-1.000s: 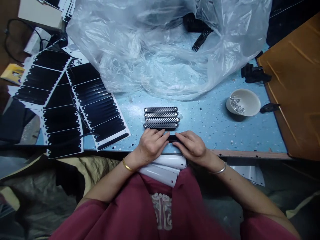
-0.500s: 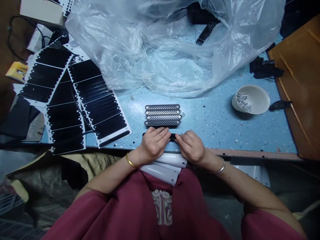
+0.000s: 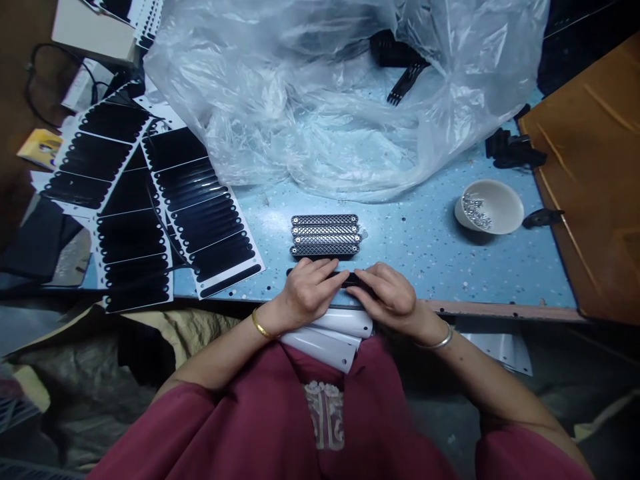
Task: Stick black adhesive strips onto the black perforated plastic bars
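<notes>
A slim black strip-shaped piece (image 3: pixel 349 281) lies crosswise at the table's front edge, mostly covered by my fingers. My left hand (image 3: pixel 309 291) is closed over its left part, fingers pressed together along it. Thumb and fingers of my right hand (image 3: pixel 389 293) pinch its right end. Just beyond my hands sits a tight row of several black textured bars (image 3: pixel 325 238), each with a screw-like silver dot at both ends. White curved pieces (image 3: pixel 325 339) rest in my lap beneath my wrists.
Sheets of black stickers (image 3: pixel 200 207) overlap on the left. A large clear plastic bag (image 3: pixel 320 147) covers the back, with black parts under or in it. On the right stand a white bowl (image 3: pixel 503 207) of small silver pieces, black clips (image 3: pixel 515 148) and an orange-brown panel (image 3: pixel 595 167).
My right hand has shifted slightly to the right and its thumb and fingers have spread round the strip's end. My left hand stays on the strip. The whole view has tilted a little.
</notes>
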Demonstrator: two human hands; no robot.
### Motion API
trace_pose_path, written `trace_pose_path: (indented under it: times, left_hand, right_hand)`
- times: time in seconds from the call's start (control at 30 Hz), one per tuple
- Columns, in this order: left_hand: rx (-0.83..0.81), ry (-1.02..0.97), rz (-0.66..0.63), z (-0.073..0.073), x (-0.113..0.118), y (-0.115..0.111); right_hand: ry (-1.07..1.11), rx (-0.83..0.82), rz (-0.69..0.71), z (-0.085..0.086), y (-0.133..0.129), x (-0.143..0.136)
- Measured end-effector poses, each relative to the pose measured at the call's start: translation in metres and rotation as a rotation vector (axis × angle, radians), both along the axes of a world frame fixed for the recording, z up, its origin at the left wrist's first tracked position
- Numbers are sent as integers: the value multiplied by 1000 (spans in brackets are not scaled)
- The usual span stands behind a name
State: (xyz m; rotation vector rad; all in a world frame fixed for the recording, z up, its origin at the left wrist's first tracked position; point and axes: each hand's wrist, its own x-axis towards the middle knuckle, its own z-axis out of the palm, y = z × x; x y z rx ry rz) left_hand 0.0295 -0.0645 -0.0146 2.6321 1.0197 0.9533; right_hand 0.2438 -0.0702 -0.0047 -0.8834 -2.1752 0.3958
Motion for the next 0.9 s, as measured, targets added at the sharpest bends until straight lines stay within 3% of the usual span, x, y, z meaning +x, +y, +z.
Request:
trace_pose_path:
  times: [0.57, 0.77, 0.9]
  left_hand:
    - [17, 34, -22, -8, 3, -2]
    - [33, -34, -14, -4, 6, -1]
    - [24, -51, 2, -6, 5, -2]
  right_hand:
    - [-75, 97, 39, -21, -5, -3]
    - [-40, 66, 9, -12, -7, -9]
    - [22, -84, -64, 2, -9, -8]
